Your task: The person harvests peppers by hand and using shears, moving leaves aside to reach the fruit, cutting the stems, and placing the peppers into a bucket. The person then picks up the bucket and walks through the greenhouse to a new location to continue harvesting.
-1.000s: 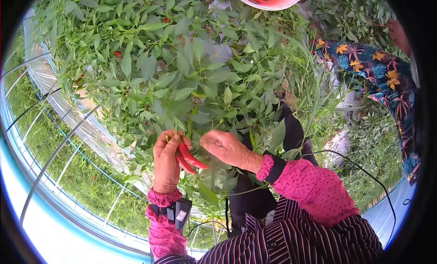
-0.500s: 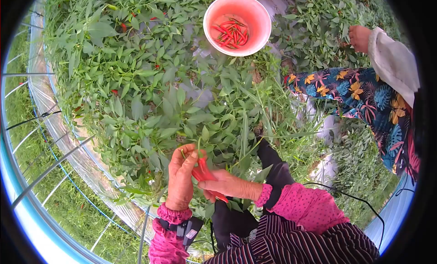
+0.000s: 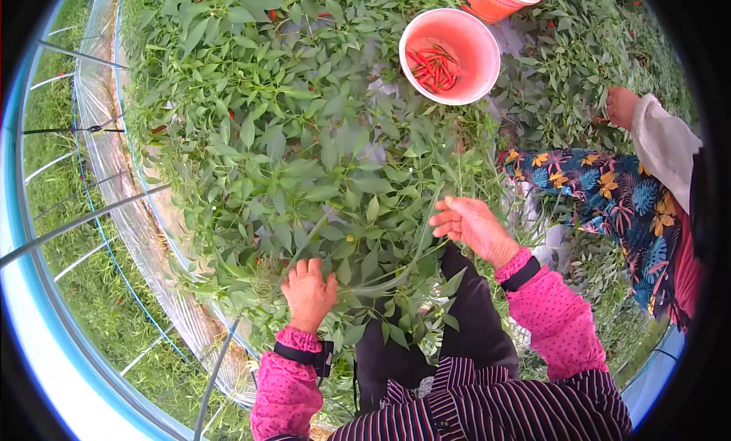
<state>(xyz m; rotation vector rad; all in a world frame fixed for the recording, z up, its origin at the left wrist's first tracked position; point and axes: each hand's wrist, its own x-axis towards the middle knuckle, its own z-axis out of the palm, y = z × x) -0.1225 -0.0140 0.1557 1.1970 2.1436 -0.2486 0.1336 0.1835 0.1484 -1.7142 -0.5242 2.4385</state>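
Note:
My left hand is among the pepper plants in front of my knees, back upward and fingers curled down into the leaves. Its fingertips are hidden, so whatever they grip does not show. Farther right, my right hand hovers over the foliage by a long grass blade, fingers loosely bent and apart. No pepper is visible in it. Beyond both hands, a white-rimmed bucket holds several red chili peppers at its bottom.
An orange-red bucket stands behind the first. At right, another person's hand reaches by the plants, their flowered trousers close to the row. Along the left run plastic sheeting and metal bars.
My hands have parted; the red peppers held between them are out of sight. My right hand has moved up and right, my left dropped toward the leaves. The view has shifted, showing more orange-red bucket.

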